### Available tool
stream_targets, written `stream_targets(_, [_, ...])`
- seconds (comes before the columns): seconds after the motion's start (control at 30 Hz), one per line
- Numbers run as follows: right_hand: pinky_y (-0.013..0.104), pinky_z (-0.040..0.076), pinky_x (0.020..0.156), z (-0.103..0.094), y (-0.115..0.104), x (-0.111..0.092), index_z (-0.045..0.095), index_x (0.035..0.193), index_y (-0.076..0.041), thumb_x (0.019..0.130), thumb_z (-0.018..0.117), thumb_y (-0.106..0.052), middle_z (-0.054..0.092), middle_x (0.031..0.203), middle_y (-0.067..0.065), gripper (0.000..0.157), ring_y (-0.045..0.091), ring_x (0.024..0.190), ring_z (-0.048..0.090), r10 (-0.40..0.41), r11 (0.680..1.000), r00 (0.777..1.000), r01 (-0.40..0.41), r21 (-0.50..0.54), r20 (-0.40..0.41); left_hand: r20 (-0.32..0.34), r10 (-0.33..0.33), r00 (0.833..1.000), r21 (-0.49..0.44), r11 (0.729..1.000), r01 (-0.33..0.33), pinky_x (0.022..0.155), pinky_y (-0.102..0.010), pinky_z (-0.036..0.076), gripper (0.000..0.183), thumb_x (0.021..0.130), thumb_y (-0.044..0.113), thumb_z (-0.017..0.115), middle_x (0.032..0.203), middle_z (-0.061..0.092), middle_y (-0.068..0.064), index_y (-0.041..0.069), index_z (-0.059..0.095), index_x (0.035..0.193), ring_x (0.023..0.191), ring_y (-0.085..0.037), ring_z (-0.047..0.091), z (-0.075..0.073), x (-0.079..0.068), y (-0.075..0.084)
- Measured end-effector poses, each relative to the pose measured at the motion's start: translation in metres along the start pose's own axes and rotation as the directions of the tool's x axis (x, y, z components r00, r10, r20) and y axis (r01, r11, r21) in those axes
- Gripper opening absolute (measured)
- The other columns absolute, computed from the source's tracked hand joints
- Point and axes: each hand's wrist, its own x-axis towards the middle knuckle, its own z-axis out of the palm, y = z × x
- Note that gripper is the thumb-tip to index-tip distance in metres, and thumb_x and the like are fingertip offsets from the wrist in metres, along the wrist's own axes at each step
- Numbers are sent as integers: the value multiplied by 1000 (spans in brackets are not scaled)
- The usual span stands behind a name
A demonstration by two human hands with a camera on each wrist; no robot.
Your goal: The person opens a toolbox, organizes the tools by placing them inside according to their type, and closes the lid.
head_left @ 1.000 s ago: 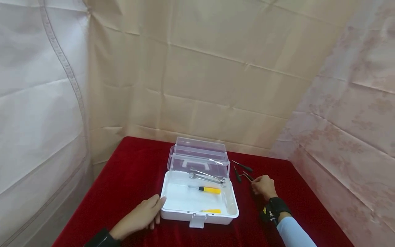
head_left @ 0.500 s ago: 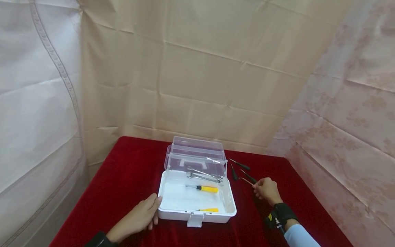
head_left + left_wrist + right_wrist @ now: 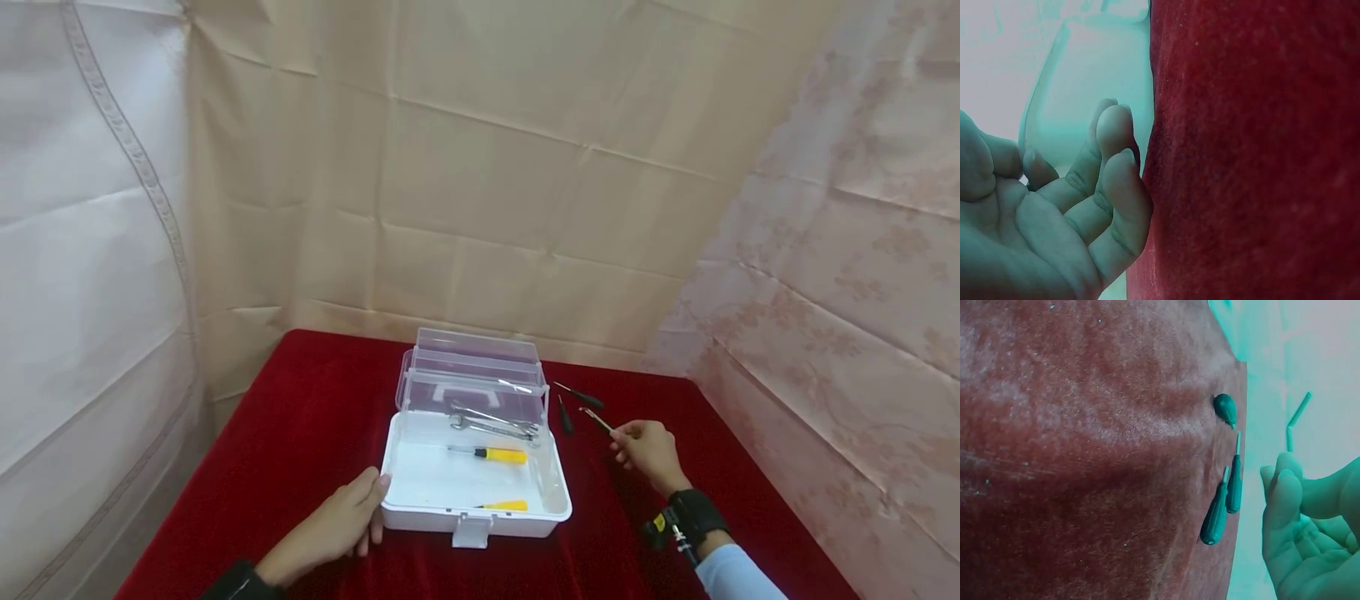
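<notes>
In the head view my left hand (image 3: 343, 518) grips the left rim of a white toolbox (image 3: 423, 520), its fingers outside the wall. Those fingers look loosely bent in the left wrist view. My right hand (image 3: 647, 450) pinches a thin bent metal hex key (image 3: 600, 421) between thumb and fingertips, right of the box. The right wrist view shows the bent end of the hex key (image 3: 1299, 409) pointing up from the fingertips. Inside the box lie two wrenches (image 3: 491, 427), a yellow-handled screwdriver (image 3: 504, 455) and another yellow-handled tool (image 3: 504, 506) partly hidden by the front wall.
The clear lid (image 3: 476, 358) stands open at the back, and a latch (image 3: 471, 531) hangs at the front. Dark-handled screwdrivers (image 3: 581, 396) lie on the red cloth (image 3: 300, 417) right of the box. Cloth curtains (image 3: 465, 183) surround the table.
The right hand has lifted the hex key off the cloth and tilted it, moving slightly right. The left hand stays at the box rim. The head view has shifted slightly.
</notes>
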Motion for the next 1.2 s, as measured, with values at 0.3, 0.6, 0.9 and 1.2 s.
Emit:
stream_targets(0.3, [31,57,57,-1,-8,5,70,111,4,103,66,-18,74,88,14,24,18,67,68,-62,997,997,64,31,-38,-4,11,1000,7,1000,-11,43,-30,45,34,114,32,35,67,60,-6,7,49,96,47,-23,57,1,-1,2])
stream_targets(0.6, [32,58,56,2,-22,9,71,109,4,102,67,-16,73,85,11,22,18,65,67,-101,993,992,105,45,-71,-9,22,1000,34,999,-22,44,-28,42,39,114,38,33,67,60,-5,8,49,96,47,-23,57,1,0,3])
stream_targets(0.9, [35,59,58,9,-36,12,70,108,3,103,66,-16,73,90,19,20,19,66,66,-112,989,992,117,88,-61,7,-9,1000,6,1000,9,44,-31,46,35,114,34,34,68,60,-7,7,49,97,49,-23,58,1,1,-2])
stream_targets(1.2, [34,58,56,13,-50,10,71,104,0,102,68,-16,73,89,20,17,20,64,66,-133,986,988,139,89,-76,8,0,1000,9,1000,0,43,-28,42,41,114,40,32,68,61,-6,8,49,97,48,-23,58,0,1,-1])
